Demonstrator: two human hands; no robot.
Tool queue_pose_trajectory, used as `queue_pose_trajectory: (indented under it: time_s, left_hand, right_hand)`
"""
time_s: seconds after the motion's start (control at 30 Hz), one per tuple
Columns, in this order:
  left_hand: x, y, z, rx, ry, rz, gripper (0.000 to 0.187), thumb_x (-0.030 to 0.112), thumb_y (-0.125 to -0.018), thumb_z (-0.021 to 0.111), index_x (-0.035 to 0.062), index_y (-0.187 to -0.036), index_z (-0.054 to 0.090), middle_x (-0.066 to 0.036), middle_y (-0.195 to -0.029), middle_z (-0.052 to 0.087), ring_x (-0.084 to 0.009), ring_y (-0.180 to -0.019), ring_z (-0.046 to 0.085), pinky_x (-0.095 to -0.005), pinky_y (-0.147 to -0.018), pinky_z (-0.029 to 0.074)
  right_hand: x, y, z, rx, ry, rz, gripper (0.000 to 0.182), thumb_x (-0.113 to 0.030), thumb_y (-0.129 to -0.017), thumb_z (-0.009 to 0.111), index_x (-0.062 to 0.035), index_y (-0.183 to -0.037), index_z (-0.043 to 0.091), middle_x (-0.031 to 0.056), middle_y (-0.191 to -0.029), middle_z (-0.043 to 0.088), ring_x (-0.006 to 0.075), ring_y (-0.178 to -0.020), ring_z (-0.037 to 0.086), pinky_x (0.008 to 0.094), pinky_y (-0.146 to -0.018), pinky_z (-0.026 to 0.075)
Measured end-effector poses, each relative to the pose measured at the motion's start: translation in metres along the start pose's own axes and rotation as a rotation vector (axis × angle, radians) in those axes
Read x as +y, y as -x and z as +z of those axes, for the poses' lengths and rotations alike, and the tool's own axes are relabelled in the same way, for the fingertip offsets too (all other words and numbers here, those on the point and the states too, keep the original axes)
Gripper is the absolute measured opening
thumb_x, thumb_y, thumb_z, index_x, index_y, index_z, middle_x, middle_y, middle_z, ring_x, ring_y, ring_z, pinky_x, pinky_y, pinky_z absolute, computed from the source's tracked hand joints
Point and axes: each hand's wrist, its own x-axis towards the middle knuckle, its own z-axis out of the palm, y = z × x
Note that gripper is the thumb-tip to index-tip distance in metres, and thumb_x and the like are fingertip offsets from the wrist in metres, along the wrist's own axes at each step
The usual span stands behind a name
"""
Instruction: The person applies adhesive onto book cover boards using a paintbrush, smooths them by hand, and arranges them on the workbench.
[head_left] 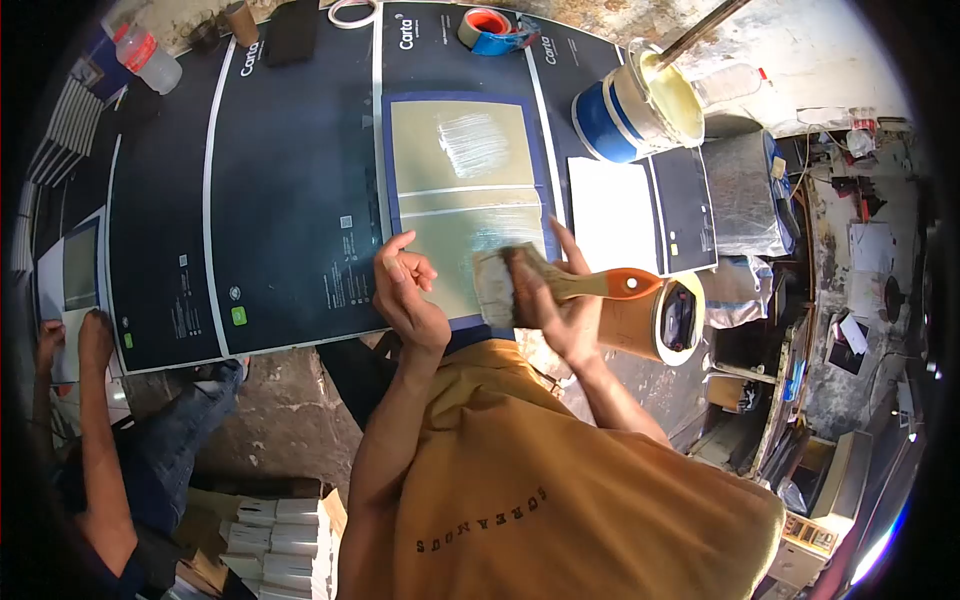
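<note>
A wide brush (590, 285) with an orange-tipped handle is held in my right hand (560, 310), its pale bristles pointing left. Raised just left of the bristles, my left hand (405, 290) has its fingers curled loosely and apart, with nothing in them. Beneath both hands lies a beige board (425, 240) with a dark blue border, crossed by two white lines. White streaky strokes (475, 145) show on its upper panel, and fainter wet strokes mark the lower panel, partly hidden by my right hand and the brush.
A bucket (610, 115) of pale yellow liquid holds a stick at the right. Near it are white sheets (610, 210) and tape rolls (487, 30). A bottle (150, 60) stands upper left. A co-worker's hands (95, 340) are at the far left. An orange container (635, 325) stands right.
</note>
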Motion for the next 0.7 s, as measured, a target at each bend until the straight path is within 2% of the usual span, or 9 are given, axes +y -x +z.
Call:
queue_pose_trajectory:
  time_s: [0.1,0.17,0.23,0.37,0.43,0.5,0.57,0.67,0.7]
  left_hand:
    - [0.005,-0.001,0.001,0.006,-0.004,0.015,0.045,0.031,-0.101,0.028,-0.0006,-0.118,0.055,-0.002,-0.068,0.048,-0.0063,-0.059,0.036,-0.0214,-0.055,0.029]
    - [0.002,0.000,0.000,-0.003,-0.004,0.020,0.045,0.031,-0.102,0.027,-0.0007,-0.118,0.055,-0.002,-0.068,0.048,-0.0063,-0.059,0.036,-0.0213,-0.055,0.029]
    - [0.001,0.000,0.000,-0.014,-0.018,0.019,0.045,0.031,-0.103,0.027,-0.0008,-0.117,0.055,-0.002,-0.068,0.048,-0.0062,-0.059,0.036,-0.0211,-0.055,0.029]
    - [0.002,0.002,0.004,-0.005,-0.057,0.011,0.047,0.033,-0.104,0.025,-0.0014,-0.116,0.055,-0.001,-0.068,0.047,-0.0056,-0.059,0.036,-0.0209,-0.055,0.029]
    - [0.005,0.001,0.003,-0.006,-0.097,0.006,0.049,0.035,-0.106,0.024,-0.0014,-0.116,0.055,0.000,-0.067,0.046,-0.0055,-0.059,0.036,-0.0209,-0.054,0.029]
    - [0.011,0.002,0.003,-0.010,-0.160,-0.008,0.050,0.036,-0.107,0.023,-0.0013,-0.115,0.055,0.000,-0.067,0.045,-0.0056,-0.058,0.035,-0.0209,-0.054,0.030]
    - [0.010,0.003,0.004,-0.005,-0.172,-0.003,0.052,0.039,-0.107,0.022,-0.0005,-0.111,0.056,0.001,-0.067,0.045,-0.0057,-0.058,0.035,-0.0208,-0.054,0.029]
    - [0.011,0.003,0.008,0.004,-0.182,-0.021,0.051,0.037,-0.107,0.024,-0.0007,-0.109,0.058,0.001,-0.067,0.046,-0.0063,-0.058,0.036,-0.0218,-0.054,0.029]
    - [0.012,0.003,0.009,0.009,-0.173,-0.044,0.050,0.035,-0.107,0.025,-0.0012,-0.109,0.059,0.000,-0.066,0.047,-0.0071,-0.058,0.037,-0.0230,-0.053,0.030]
  right_hand:
    - [0.057,-0.010,-0.049,0.167,0.008,0.152,0.064,0.002,-0.087,0.061,-0.0003,-0.147,0.038,0.0047,-0.084,0.066,0.0069,-0.073,0.059,0.0212,-0.064,0.048]
    - [0.063,-0.022,-0.093,0.176,0.390,0.079,0.064,-0.003,-0.089,0.062,-0.0011,-0.148,0.037,0.0049,-0.084,0.067,0.0077,-0.076,0.062,0.0230,-0.065,0.049]
    - [0.023,-0.041,-0.082,0.295,0.044,-0.103,0.063,-0.006,-0.089,0.063,-0.0003,-0.147,0.038,0.0045,-0.081,0.065,0.0097,-0.073,0.061,0.0242,-0.067,0.049]
    - [0.024,-0.044,-0.042,-0.070,-0.001,-0.216,0.049,-0.011,-0.087,0.066,0.0023,-0.133,0.052,0.0124,-0.103,0.068,0.0151,-0.093,0.062,0.0307,-0.080,0.050]
    - [0.005,-0.067,-0.013,-0.189,0.103,-0.443,0.031,-0.013,-0.086,0.068,0.0021,-0.113,0.065,0.0143,-0.099,0.069,0.0210,-0.088,0.066,0.0340,-0.079,0.051]
    - [0.056,-0.123,-0.025,-0.231,0.110,-0.394,0.026,-0.016,-0.086,0.071,0.0014,-0.105,0.068,0.0149,-0.092,0.070,0.0228,-0.083,0.068,0.0350,-0.074,0.053]
    - [0.062,-0.177,-0.039,0.023,0.237,-0.477,0.023,-0.020,-0.087,0.070,0.0008,-0.097,0.070,0.0128,-0.082,0.071,0.0203,-0.071,0.067,0.0328,-0.064,0.052]
    - [0.020,-0.202,-0.047,0.168,0.353,-0.409,0.025,-0.021,-0.087,0.070,0.0008,-0.097,0.070,0.0119,-0.075,0.070,0.0165,-0.062,0.064,0.0296,-0.057,0.050]
    - [0.019,-0.199,-0.043,0.057,0.108,-0.461,0.026,-0.021,-0.087,0.070,0.0008,-0.100,0.069,0.0105,-0.074,0.068,0.0170,-0.062,0.063,0.0301,-0.056,0.049]
